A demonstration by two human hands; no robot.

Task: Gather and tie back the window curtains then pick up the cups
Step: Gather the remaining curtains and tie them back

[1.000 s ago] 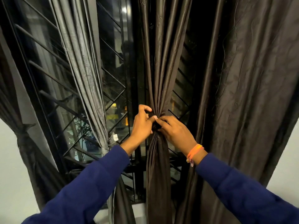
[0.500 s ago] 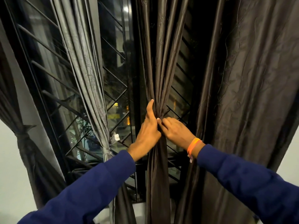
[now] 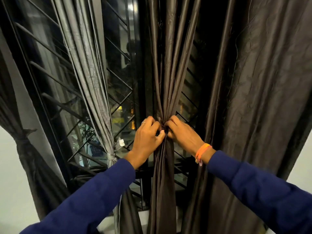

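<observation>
Left hand (image 3: 148, 137) and right hand (image 3: 183, 135) side by side, both gripping the brown curtain (image 3: 164, 81) at its gathered waist, fingers curled into the dark knot (image 3: 163, 128) between them. Folds fanning upward from the knot, hanging in a narrow bundle below the hands. Silver ring (image 3: 143, 122) on a left finger; orange band (image 3: 201, 152) at the right wrist, just above a blue sleeve (image 3: 253, 188). Further left of the left hand, a grey curtain (image 3: 87, 73) already cinched with a tie (image 3: 111, 157), a small white tag (image 3: 121, 142) just beside it. Far left, another dark curtain (image 3: 25, 157), also tied at mid-height. Right of the right hand, a wide brown panel (image 3: 253, 98) hanging loose. Behind the hands, black window grille (image 3: 55, 105) with diagonal bars, yellow lights in the glass beyond. Pale wall (image 3: 10, 191) at lower left. No cups in sight.
</observation>
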